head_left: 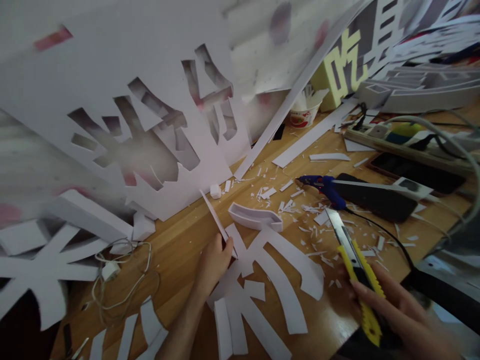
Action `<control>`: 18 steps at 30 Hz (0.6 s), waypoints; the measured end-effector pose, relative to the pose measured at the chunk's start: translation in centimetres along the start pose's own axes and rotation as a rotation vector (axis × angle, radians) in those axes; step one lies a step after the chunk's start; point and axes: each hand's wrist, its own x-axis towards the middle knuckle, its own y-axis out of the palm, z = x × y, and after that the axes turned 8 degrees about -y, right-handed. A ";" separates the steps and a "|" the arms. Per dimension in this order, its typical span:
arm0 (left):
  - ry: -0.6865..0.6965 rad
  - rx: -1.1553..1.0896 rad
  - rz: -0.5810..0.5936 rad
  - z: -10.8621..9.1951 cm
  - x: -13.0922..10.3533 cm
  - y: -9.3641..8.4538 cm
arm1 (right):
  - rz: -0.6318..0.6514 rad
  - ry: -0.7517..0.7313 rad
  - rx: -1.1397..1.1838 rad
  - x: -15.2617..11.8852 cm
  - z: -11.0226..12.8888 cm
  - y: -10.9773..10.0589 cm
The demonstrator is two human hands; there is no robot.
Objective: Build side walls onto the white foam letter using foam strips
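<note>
My left hand (213, 262) pinches a thin white foam-board strip (215, 216), which stands on edge and points away from me. Below that hand lies a large white cut-out character (279, 290), flat on the wooden table (180, 240). A curved white piece with raised walls (255, 216) rests at its top end. In my right hand (393, 305) is a yellow utility knife (362, 280), its blade out and pointing up and away. The blade is apart from the strip. A blue glue gun (326, 190) lies just beyond the knife tip.
A white board with cut-out openings (157, 50) leans at the back. White scraps (288, 205) litter the table's middle. Phones (418, 170), a power strip (397, 137) and cables are at right. A paper cup (303, 116) stands behind; a white cable (148, 260) and cut-outs (48, 260) lie left.
</note>
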 end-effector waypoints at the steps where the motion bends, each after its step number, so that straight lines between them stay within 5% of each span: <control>1: -0.003 0.009 -0.006 -0.3 0.1 0.1 | 0.044 0.061 0.119 -0.3 0.2 0.2; 5: -0.015 0.008 -0.006 -0.6 0.3 0.3 | 0.141 0.118 0.261 -1.4 0.1 1.2; 18: -0.027 -0.012 0.050 0.3 1.4 0.9 | 0.294 -0.004 0.035 -0.9 -0.5 2.9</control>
